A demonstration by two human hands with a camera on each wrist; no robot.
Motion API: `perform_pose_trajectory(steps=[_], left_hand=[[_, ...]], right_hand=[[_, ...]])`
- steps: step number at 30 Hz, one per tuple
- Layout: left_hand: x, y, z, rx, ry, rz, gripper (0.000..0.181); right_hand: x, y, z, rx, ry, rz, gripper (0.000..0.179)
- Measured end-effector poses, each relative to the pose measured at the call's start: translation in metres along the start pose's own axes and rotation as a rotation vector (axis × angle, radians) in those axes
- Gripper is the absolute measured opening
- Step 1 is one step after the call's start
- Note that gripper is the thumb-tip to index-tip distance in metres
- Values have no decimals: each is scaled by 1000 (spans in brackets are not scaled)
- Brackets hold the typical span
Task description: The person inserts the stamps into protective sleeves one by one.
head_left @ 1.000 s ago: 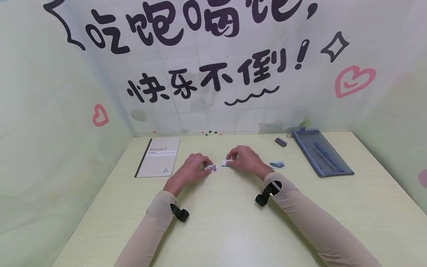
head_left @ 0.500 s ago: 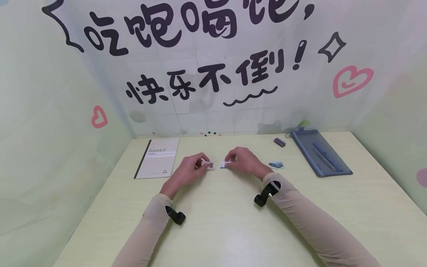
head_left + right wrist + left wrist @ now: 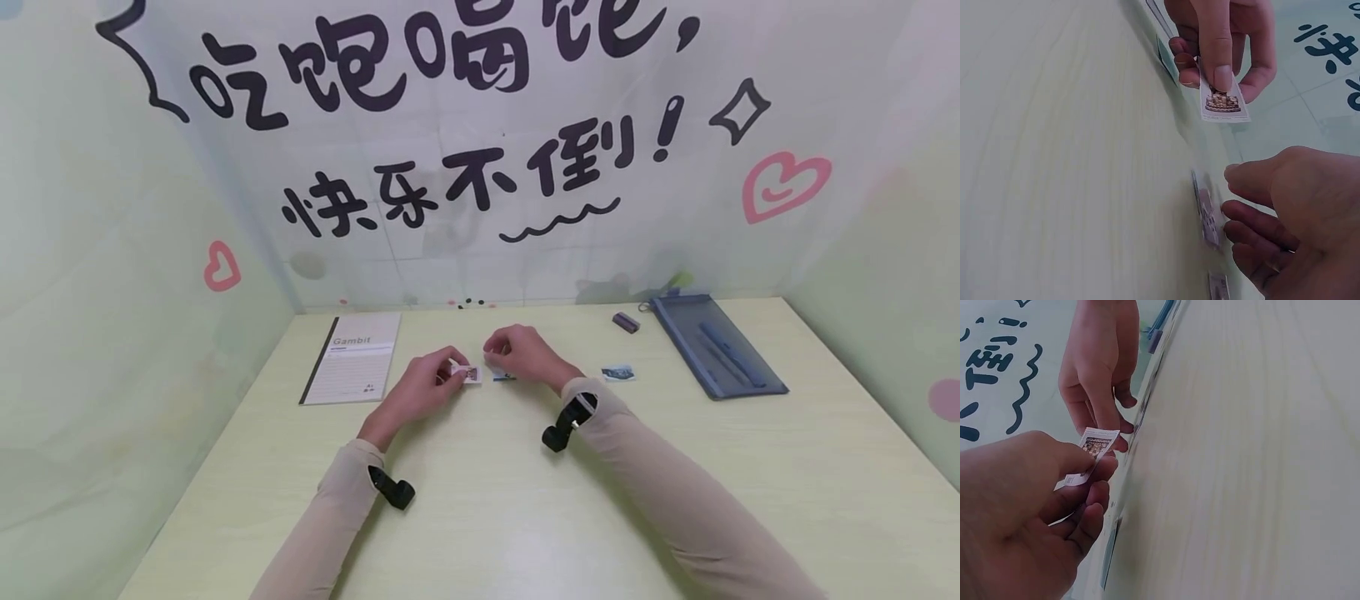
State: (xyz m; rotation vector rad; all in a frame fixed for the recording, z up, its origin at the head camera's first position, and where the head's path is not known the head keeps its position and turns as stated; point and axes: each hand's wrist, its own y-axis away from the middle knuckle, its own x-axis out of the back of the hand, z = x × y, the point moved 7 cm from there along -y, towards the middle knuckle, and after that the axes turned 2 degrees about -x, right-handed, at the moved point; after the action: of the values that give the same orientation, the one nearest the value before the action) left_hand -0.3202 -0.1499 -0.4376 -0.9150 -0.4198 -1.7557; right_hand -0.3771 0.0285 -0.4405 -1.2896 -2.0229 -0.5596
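Note:
My left hand (image 3: 416, 387) pinches a small white-bordered stamp (image 3: 472, 375) between thumb and fingers, just above the table. In the left wrist view, the stamp (image 3: 1099, 445) bends slightly and carries a brown picture. My right hand (image 3: 525, 354) hovers over a second stamp (image 3: 502, 377) with a blue edge, which lies on the table partly hidden by that hand. The right wrist view shows this stamp (image 3: 1207, 219) flat beside my right fingertips, thumb and fingers apart with nothing between them. A third, bluish stamp (image 3: 618, 373) lies to the right.
A lined notebook (image 3: 351, 360) lies at the back left of the pale wooden table (image 3: 480, 517). At the back right are a dark eraser-like block (image 3: 626, 322) and a blue mesh zip pouch (image 3: 716, 346) with a pen inside. A printed cloth backdrop (image 3: 450, 267) rises behind.
My right hand has let go of the blue-edged stamp and shifted left and slightly up over it. The left hand, still pinching its stamp, has moved slightly left.

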Motion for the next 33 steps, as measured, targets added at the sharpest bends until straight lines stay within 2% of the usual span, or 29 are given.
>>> perform_pose_trajectory(steps=[8, 20, 26, 33], left_hand=[[0, 1, 0, 4, 24, -3, 12], [0, 0, -1, -5, 25, -9, 11], [0, 0, 1, 2, 48, -15, 11], [0, -1, 0, 7, 41, -6, 12]], right_hand=[[-12, -11, -6, -14, 21, 46, 27], [-14, -12, -7, -24, 8, 44, 15], [-7, -7, -2, -16, -58, 44, 14], [6, -1, 4, -31, -177, 90, 13]])
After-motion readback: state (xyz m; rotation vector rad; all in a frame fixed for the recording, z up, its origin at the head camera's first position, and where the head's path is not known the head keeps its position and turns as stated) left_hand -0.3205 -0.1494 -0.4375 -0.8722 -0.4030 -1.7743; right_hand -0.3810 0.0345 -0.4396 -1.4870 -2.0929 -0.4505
